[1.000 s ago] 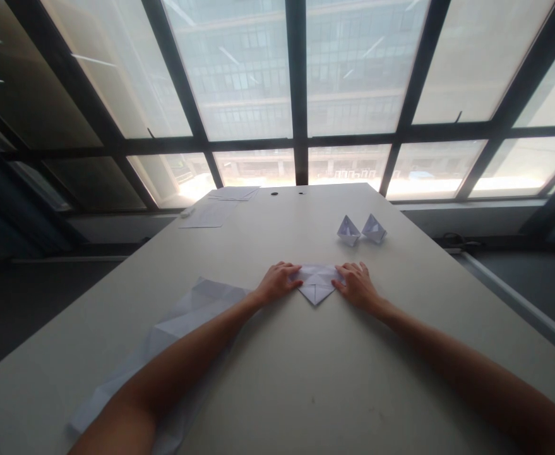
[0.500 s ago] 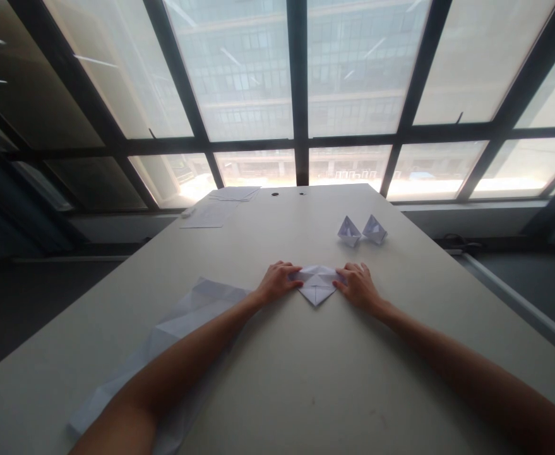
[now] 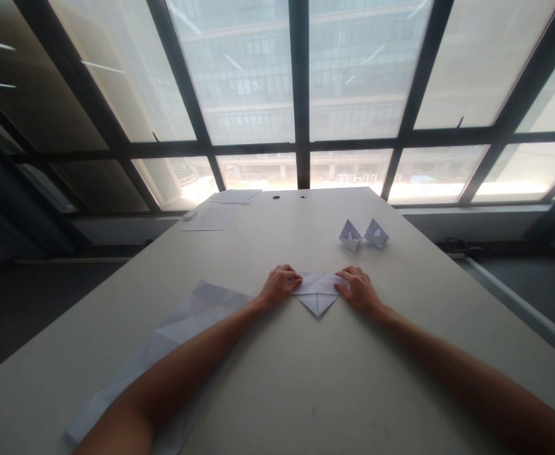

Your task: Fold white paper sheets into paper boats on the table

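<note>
A folded sheet of white paper (image 3: 318, 296) lies on the table between my hands, its point facing me and a flat band across its far side. My left hand (image 3: 280, 284) pinches the band's left end between thumb and fingers. At the right end, my right hand (image 3: 357, 287) grips the paper the same way, fingers curled. Beyond my right hand stand two folded paper boats, a left one (image 3: 350, 236) and a right one (image 3: 376, 234), close beside each other.
A large creased sheet of paper (image 3: 182, 335) lies partly under my left forearm. Flat white sheets (image 3: 211, 218) rest at the table's far left, with a small pale object (image 3: 190, 215) beside them. The white table (image 3: 277, 398) reaches toward tall windows.
The folded paper has come slightly nearer to me, and its far side now lies flatter. Both hands still grip its ends. The boats stay put.
</note>
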Motion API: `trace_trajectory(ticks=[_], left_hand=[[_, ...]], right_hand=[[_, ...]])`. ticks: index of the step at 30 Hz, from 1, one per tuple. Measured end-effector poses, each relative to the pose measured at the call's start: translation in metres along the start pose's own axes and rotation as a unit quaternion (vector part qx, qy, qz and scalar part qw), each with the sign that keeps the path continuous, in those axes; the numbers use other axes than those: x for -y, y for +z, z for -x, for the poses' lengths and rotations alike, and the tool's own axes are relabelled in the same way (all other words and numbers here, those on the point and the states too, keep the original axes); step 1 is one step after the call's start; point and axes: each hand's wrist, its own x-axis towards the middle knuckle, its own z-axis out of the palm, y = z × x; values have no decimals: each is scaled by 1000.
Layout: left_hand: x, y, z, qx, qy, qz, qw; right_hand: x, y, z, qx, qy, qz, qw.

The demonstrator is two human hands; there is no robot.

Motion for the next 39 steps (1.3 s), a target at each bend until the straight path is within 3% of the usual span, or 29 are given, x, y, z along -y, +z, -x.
trace_trajectory(ticks=[8, 17, 25, 28, 32, 36, 39], left_hand=[[3, 2, 1, -15, -44, -77, 996], [7, 0, -3, -9, -84, -6, 996], [1, -5, -5, 24, -137, -25, 990], [1, -6, -5, 31, -112, -20, 993], [2, -4, -3, -9, -54, 15, 998], [-2, -4, -1, -64, 0, 78, 995], [-7, -6, 1, -117, 25, 53, 991]], right_hand=[[-8, 4, -2, 3, -6, -3, 1000], [-10, 1, -5, -25, -4, -103, 994], [-13, 1, -9, -24, 32, -118, 992], [-15, 2, -10, -16, 46, -118, 992], [-16, 3, -10, -21, 24, -123, 992], [-13, 1, -9, -86, -18, -134, 987], [-8, -5, -9, -146, -51, -123, 980]])
